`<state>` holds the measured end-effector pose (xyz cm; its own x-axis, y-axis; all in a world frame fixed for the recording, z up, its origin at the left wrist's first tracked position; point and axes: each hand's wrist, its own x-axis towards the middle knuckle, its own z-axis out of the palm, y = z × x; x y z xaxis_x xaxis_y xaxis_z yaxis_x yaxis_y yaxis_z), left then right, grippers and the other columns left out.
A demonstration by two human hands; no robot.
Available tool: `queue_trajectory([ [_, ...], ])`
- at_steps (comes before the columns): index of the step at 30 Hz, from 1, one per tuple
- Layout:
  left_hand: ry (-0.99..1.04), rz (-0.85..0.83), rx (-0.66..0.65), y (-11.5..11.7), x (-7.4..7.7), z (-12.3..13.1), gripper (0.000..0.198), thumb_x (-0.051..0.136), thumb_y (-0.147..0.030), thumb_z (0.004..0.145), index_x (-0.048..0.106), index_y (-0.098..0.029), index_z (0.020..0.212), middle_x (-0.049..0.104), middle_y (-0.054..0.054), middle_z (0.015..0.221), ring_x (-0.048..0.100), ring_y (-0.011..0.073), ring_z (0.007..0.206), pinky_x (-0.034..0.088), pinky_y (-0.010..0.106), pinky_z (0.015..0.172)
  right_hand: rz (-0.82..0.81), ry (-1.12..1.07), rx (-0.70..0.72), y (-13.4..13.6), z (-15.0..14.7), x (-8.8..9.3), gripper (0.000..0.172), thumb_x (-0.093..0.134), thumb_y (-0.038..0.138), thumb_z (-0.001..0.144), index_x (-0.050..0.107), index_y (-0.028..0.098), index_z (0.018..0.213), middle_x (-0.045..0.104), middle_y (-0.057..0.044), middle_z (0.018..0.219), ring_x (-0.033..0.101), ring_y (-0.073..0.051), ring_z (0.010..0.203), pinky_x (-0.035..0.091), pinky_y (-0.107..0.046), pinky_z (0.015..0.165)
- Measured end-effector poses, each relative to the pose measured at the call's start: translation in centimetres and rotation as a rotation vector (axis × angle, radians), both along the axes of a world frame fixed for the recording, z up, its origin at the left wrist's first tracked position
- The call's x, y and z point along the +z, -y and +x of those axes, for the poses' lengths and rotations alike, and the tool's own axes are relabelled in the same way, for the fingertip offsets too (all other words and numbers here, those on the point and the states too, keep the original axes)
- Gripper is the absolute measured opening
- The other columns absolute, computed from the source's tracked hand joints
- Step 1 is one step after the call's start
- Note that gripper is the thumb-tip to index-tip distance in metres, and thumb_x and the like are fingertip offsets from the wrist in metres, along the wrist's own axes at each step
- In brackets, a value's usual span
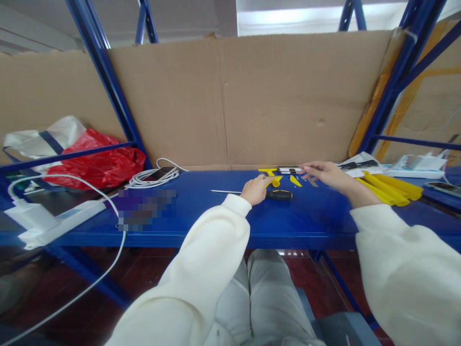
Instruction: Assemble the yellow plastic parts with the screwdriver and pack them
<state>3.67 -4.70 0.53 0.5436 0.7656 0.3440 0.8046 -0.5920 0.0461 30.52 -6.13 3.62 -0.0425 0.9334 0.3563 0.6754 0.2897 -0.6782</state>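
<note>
My left hand (254, 189) is closed on a small yellow plastic piece (275, 181) with a rounded end, above the blue tabletop. Just below that hand lies a screwdriver (279, 194) with a black and yellow handle, its thin shaft pointing left. To the right, my right hand (326, 175) hovers with its fingers stretched out and slightly apart, over small parts too tiny to name. Close to its fingertips are a flat yellow piece (296, 181) and a small silvery object (288, 170). Another yellow piece (267, 171) rests behind my left hand.
Several yellow tubular pieces (391, 188) lie at the right beside a printed plastic packet (362, 163). A coiled white cable (153, 179), a power strip (66, 225) and a red bag (103, 158) are on the left. Cardboard (281, 101) walls the back between blue posts.
</note>
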Motion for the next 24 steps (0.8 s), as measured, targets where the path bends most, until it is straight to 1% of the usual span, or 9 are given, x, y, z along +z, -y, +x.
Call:
queue_trajectory([
  [2, -0.032, 0.031, -0.014, 0.3, 0.1, 0.0, 0.064, 0.055, -0.01, 0.098, 0.056, -0.037, 0.156, 0.061, 0.005, 0.151, 0.069, 0.0233, 0.128, 0.055, 0.034, 0.11, -0.004, -0.046, -0.012, -0.5, -0.5, 0.9, 0.036, 0.066, 0.043, 0.099, 0.078, 0.018, 0.122, 0.082, -0.013, 0.112, 0.077, -0.022, 0.091, 0.062, -0.032, 0.078],
  [3, -0.047, 0.045, -0.017, 0.4, 0.1, 0.0, 0.064, 0.054, -0.01, 0.098, 0.056, -0.038, 0.156, 0.06, 0.005, 0.152, 0.069, 0.0231, 0.128, 0.056, 0.034, 0.11, -0.011, -0.039, 0.009, -0.8, -1.0, 1.2, 0.034, 0.067, 0.041, 0.098, 0.079, 0.018, 0.119, 0.082, -0.013, 0.111, 0.077, -0.022, 0.091, 0.062, -0.031, 0.078],
  [6, -0.077, 0.074, -0.021, 0.7, 0.2, -0.1, 0.062, 0.052, -0.01, 0.1, 0.058, -0.039, 0.155, 0.058, 0.005, 0.154, 0.07, 0.0227, 0.126, 0.056, 0.034, 0.108, -0.014, 0.069, 0.072, -2.1, -2.1, 1.2, 0.028, 0.067, 0.036, 0.096, 0.083, 0.018, 0.11, 0.083, -0.01, 0.104, 0.077, -0.022, 0.091, 0.061, -0.031, 0.083],
  [8, -0.081, 0.081, -0.026, 0.8, 0.3, -0.2, 0.061, 0.052, -0.01, 0.1, 0.06, -0.039, 0.153, 0.058, 0.005, 0.154, 0.07, 0.0227, 0.125, 0.057, 0.034, 0.108, -0.011, 0.218, 0.042, -3.1, -2.4, 0.7, 0.025, 0.064, 0.03, 0.095, 0.085, 0.019, 0.104, 0.084, -0.007, 0.1, 0.078, -0.023, 0.093, 0.061, -0.03, 0.086],
  [10, -0.075, 0.077, -0.029, 0.8, 0.3, -0.2, 0.06, 0.053, -0.01, 0.1, 0.061, -0.039, 0.152, 0.058, 0.004, 0.154, 0.071, 0.0226, 0.125, 0.057, 0.033, 0.108, -0.036, 0.425, -0.022, -3.9, -2.2, -0.3, 0.027, 0.062, 0.02, 0.092, 0.087, 0.02, 0.101, 0.085, -0.006, 0.102, 0.078, -0.024, 0.099, 0.059, -0.029, 0.09],
  [12, -0.066, 0.065, -0.034, 0.7, 0.3, -0.3, 0.06, 0.055, -0.011, 0.099, 0.062, -0.039, 0.151, 0.059, 0.004, 0.153, 0.071, 0.0224, 0.125, 0.058, 0.033, 0.107, -0.087, 0.619, -0.076, -4.5, -1.9, -1.5, 0.037, 0.058, 0.009, 0.087, 0.087, 0.019, 0.107, 0.084, -0.009, 0.111, 0.078, -0.025, 0.106, 0.057, -0.028, 0.095],
  [15, -0.06, 0.046, -0.051, 0.6, 0.3, -0.3, 0.06, 0.057, -0.011, 0.098, 0.063, -0.04, 0.15, 0.06, 0.003, 0.152, 0.071, 0.0226, 0.125, 0.058, 0.034, 0.107, -0.143, 0.771, -0.091, -4.9, -1.5, -3.1, 0.048, 0.054, 0.003, 0.084, 0.085, 0.018, 0.118, 0.081, -0.011, 0.121, 0.076, -0.025, 0.115, 0.055, -0.027, 0.101],
  [19, -0.053, 0.048, -0.064, 0.4, 0.1, -0.5, 0.06, 0.056, -0.011, 0.099, 0.062, -0.041, 0.151, 0.061, 0.002, 0.151, 0.07, 0.0224, 0.126, 0.058, 0.034, 0.108, -0.173, 0.833, -0.079, -5.0, -0.9, -3.9, 0.05, 0.054, 0.001, 0.082, 0.086, 0.018, 0.116, 0.081, -0.012, 0.121, 0.076, -0.026, 0.117, 0.053, -0.028, 0.105],
  [24, -0.039, 0.037, -0.072, 0.4, 0.1, -0.5, 0.061, 0.058, -0.011, 0.098, 0.062, -0.042, 0.151, 0.061, 0.002, 0.149, 0.07, 0.0219, 0.127, 0.057, 0.032, 0.108, -0.117, 0.725, -0.105, -4.7, -0.4, -3.7, 0.048, 0.056, 0.002, 0.081, 0.086, 0.019, 0.115, 0.081, -0.012, 0.123, 0.075, -0.027, 0.12, 0.054, -0.03, 0.105],
])
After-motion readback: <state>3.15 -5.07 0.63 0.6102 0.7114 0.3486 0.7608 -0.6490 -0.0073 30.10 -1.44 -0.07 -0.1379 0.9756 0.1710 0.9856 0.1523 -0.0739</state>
